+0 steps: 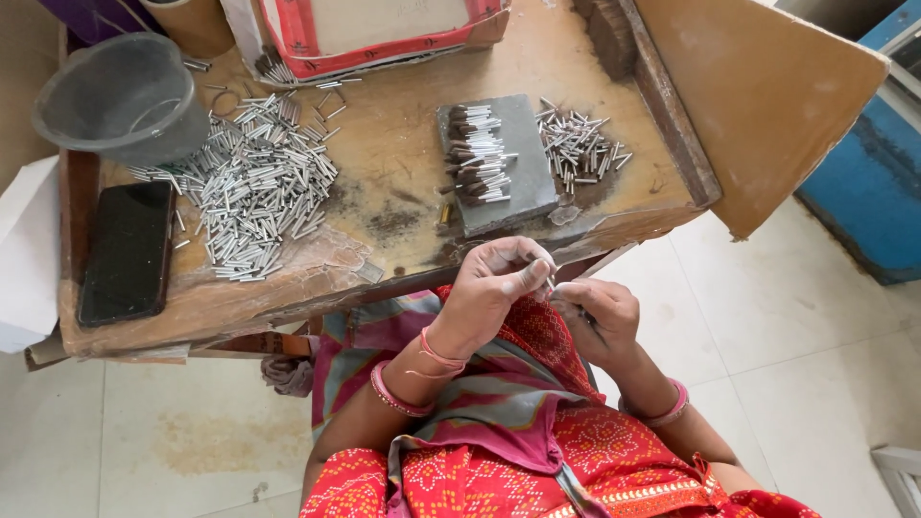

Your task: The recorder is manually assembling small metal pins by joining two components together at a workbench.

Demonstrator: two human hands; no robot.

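You have two hands in frame, left hand (494,288) and right hand (593,317), at centre, with one thin metal piece (551,278) pinched between them. One table (403,173) fills the upper half. One black bucket (125,96) sits upper left. One dark phone (127,251) lies at left. One grey slab (518,163) sits upper centre, carrying one row of brush tips (477,165), too many and too tightly packed to count. Two tube heaps: a big heap (254,182) left of centre, a small heap (578,146) right of the slab, each uncountable. One red-edged box (374,34) at top. You wear bangles (398,395) on both wrists; number unclear.
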